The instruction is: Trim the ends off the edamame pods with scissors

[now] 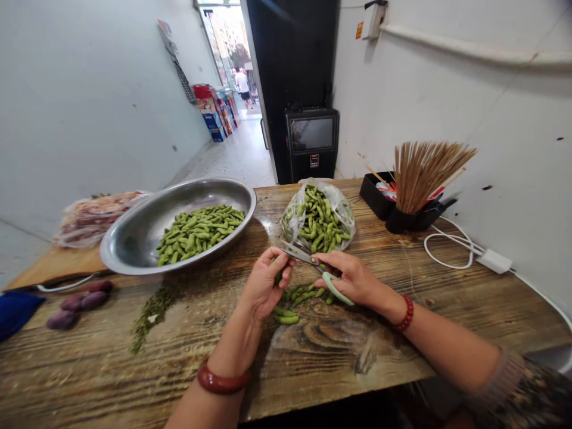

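Head view: the left hand [264,281] has a soybean pod [277,277] in its grip above the bench [187,375]; the right hand [351,275] is wrapped round green-handled scissors [335,288]. Keep the pod's tip exposed, fingertips [281,261] clear of the blades [302,256].

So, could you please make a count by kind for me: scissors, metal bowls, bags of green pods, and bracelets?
Scissors: 1 pair
Metal bowls: 1
Bags of green pods: 1
Bracelets: 2
Total: 5
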Action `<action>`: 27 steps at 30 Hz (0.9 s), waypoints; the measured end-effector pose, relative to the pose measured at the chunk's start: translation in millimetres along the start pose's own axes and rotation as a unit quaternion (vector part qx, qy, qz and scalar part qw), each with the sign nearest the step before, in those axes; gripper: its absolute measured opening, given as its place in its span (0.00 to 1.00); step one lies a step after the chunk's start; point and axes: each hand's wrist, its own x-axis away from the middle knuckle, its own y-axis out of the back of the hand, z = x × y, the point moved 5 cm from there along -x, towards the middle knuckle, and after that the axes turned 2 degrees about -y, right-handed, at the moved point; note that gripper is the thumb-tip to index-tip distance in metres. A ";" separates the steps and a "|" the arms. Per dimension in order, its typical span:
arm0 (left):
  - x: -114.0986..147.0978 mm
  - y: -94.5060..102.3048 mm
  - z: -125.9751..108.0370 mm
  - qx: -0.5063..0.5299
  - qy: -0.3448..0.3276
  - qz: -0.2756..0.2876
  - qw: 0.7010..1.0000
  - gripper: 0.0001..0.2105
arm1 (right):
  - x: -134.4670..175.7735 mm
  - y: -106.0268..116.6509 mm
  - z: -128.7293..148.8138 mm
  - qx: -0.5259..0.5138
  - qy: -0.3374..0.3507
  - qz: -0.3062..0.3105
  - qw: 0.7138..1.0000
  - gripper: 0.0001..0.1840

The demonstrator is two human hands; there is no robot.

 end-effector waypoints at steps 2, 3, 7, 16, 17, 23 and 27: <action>-0.2 0.7 -0.3 0.006 0.001 -0.001 1.000 0.12 | 0.0 -0.3 0.2 0.000 0.004 -0.004 1.000 0.26; -0.4 1.2 -0.5 0.007 0.001 -0.003 1.000 0.12 | -0.1 -0.5 0.2 0.002 0.004 -0.004 1.000 0.26; -1.2 2.9 -1.3 0.013 -0.002 -0.013 1.000 0.13 | -0.5 -1.3 -0.3 0.003 0.003 -0.006 1.000 0.26; -2.6 10.8 -10.7 0.038 -0.004 -0.045 0.998 0.11 | 0.1 1.4 -3.6 -0.003 -0.003 -0.019 1.000 0.25; -2.7 13.7 -13.2 0.048 -0.001 -0.059 0.997 0.11 | 0.1 2.6 -5.0 0.000 -0.006 -0.024 1.000 0.25; -0.4 23.5 -27.9 -0.116 -0.031 -0.082 0.989 0.11 | 0.2 5.0 -10.9 0.005 -0.010 -0.030 0.999 0.25; 0.5 19.3 -29.1 -0.377 -0.034 -0.004 0.926 0.07 | -0.2 5.7 -9.4 0.009 -0.007 -0.027 1.000 0.25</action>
